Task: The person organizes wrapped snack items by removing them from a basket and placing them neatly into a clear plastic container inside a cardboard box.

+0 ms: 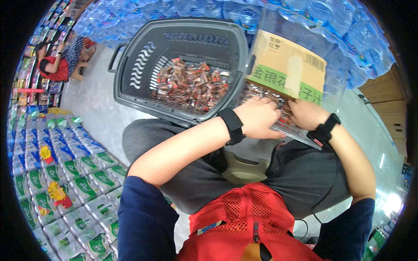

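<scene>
My left hand (260,116) lies over small wrapped snack packets in a clear plastic bin (300,140), its fingers spread and its thumb stretched toward the bin's near edge. To its right, my right hand (308,114) reaches down onto the same wrapped packets (285,114), with its visible fingers apart; some fingertips are hidden among them. A brown and green cardboard box (289,65) rests in the bin just beyond my hands and covers part of the packets. A grey basket (180,112) stands to the left, with many similar packets (193,85) heaped on its bottom.
Packs of blue water bottles (174,14) are stacked along the far side. Green and white packs (82,195) fill the lower left. Between my legs is a pale stool (244,169). A person in a red vest (58,69) crouches by shelves at the far left.
</scene>
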A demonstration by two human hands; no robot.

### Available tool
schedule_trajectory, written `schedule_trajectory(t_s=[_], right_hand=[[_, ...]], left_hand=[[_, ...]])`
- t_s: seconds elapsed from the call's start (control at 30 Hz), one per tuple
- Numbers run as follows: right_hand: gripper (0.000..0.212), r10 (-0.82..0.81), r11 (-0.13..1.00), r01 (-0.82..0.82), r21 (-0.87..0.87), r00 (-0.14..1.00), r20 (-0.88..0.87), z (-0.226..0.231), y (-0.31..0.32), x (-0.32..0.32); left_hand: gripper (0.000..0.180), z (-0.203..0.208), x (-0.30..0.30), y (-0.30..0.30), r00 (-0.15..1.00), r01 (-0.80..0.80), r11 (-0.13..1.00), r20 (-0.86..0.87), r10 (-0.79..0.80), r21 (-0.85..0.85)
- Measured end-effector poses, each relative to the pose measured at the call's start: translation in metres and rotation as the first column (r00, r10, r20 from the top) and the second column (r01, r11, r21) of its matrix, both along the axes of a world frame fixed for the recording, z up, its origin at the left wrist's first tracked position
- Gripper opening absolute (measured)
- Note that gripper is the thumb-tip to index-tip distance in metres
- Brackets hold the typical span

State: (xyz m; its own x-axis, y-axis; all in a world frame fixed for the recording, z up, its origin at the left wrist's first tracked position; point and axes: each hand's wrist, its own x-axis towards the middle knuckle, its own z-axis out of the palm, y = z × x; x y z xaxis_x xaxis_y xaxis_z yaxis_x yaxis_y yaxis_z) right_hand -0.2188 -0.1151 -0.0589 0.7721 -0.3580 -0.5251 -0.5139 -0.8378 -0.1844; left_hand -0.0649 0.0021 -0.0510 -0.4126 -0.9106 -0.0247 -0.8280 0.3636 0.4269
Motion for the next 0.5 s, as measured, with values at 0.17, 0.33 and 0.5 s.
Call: schedule_trajectory(t_s=[0.17, 0.33, 0.5], right_hand=[[0.031, -0.026, 0.998, 0.027, 0.051, 0.999, -0.019, -0.002, -0.005, -0.005], [0.031, 0.043, 0.998, -0.039, 0.045, 0.993, -0.106, 0.01, -0.004, 0.002], [0.032, 0.007, 0.998, 0.0, 0.059, 0.992, -0.125, 0.012, -0.004, -0.001]], left_hand=[[0.03, 0.057, 0.05, -0.018, 0.917, -0.057, 0.99, -0.387, 0.102, 0.127], [0.031, 0.034, 0.165, -0.027, 0.718, -0.657, 0.754, -0.291, 0.632, 0.017], [0.058, -0.071, 0.201, -0.013, 0.581, -0.608, 0.294, 0.161, 0.798, 0.737]])
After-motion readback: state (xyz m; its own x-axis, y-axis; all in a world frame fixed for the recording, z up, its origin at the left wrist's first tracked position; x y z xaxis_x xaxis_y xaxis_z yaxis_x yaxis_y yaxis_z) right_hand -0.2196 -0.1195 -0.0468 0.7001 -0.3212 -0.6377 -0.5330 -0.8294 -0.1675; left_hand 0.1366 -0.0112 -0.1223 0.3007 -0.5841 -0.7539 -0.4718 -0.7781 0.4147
